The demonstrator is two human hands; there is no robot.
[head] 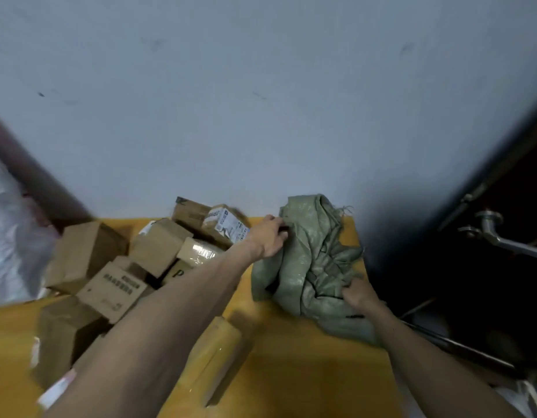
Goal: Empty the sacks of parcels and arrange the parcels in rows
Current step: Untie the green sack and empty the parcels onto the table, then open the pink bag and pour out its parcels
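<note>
The left hand (268, 236) is closed on the upper edge of the crumpled green sack (314, 260), fingers curled into the woven cloth, while the right hand (359, 294) pinches a fold at its lower right side. The sack lies slumped between the two hands on the yellow table (291, 372) (against the grey wall (261, 101)). To the left of the left hand sits a jumbled heap of cardboard parcels (116, 267); one tape-wrapped parcel (213, 354) lies apart beneath that forearm.
</note>
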